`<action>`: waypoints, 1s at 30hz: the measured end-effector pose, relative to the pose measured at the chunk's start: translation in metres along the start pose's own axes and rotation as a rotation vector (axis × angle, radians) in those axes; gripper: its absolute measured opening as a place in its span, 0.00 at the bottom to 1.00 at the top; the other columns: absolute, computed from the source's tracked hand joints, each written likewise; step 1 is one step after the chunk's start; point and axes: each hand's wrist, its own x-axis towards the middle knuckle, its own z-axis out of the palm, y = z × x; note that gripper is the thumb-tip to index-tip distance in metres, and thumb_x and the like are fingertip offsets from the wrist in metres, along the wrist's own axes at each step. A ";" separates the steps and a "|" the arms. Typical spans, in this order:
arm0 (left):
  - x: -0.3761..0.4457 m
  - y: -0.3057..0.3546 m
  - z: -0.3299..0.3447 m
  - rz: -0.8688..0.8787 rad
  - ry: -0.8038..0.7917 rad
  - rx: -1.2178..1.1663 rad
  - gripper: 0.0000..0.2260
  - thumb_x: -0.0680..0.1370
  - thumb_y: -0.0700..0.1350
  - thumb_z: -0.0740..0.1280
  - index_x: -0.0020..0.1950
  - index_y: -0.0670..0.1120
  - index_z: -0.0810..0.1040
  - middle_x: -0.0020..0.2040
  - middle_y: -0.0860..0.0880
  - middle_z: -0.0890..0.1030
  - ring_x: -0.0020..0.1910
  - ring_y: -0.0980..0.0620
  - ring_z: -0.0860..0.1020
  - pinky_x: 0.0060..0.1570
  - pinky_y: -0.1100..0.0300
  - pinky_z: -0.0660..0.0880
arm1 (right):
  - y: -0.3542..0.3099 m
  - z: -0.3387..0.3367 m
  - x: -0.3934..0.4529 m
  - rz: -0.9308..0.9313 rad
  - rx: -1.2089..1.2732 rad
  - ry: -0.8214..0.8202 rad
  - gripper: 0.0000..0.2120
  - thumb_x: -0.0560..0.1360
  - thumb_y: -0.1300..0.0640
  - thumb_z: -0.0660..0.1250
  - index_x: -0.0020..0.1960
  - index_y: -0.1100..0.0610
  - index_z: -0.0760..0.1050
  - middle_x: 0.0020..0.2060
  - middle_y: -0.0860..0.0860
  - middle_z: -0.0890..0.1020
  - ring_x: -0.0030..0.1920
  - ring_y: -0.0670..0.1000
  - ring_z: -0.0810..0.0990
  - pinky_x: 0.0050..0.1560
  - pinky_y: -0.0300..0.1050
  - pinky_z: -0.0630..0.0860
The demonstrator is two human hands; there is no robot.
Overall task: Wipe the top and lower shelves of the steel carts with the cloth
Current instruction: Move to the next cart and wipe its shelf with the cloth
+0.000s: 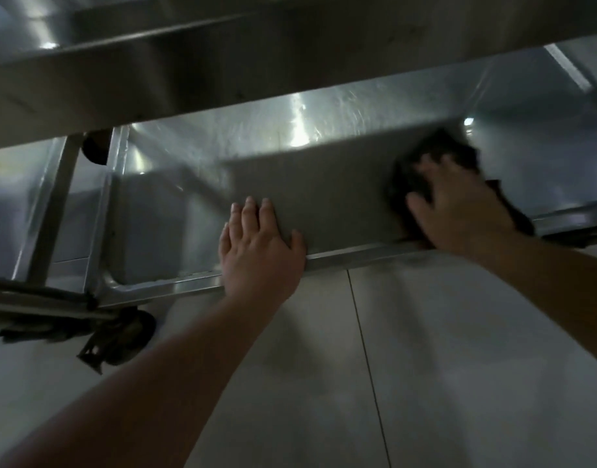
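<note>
I look down at the lower shelf (324,197) of a steel cart, under the edge of its top shelf (222,72). My right hand (459,207) presses a dark cloth (425,160) flat onto the right part of the lower shelf, fingers spread over it; the hand and cloth are blurred. My left hand (260,251) rests flat on the shelf's front rim, fingers straight on the steel and thumb along the edge. It holds nothing.
A cart leg (50,211) stands at the left with a black caster wheel (128,336) below the shelf corner. A second steel shelf (560,146) adjoins at the right. Light tiled floor (425,366) fills the foreground.
</note>
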 end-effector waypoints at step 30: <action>0.008 -0.166 -0.035 -0.206 0.141 0.011 0.33 0.81 0.65 0.51 0.85 0.52 0.58 0.86 0.48 0.56 0.85 0.50 0.50 0.83 0.51 0.43 | -0.213 0.052 0.040 -0.766 -0.014 -0.324 0.35 0.77 0.33 0.52 0.82 0.43 0.62 0.82 0.41 0.61 0.83 0.46 0.52 0.82 0.51 0.49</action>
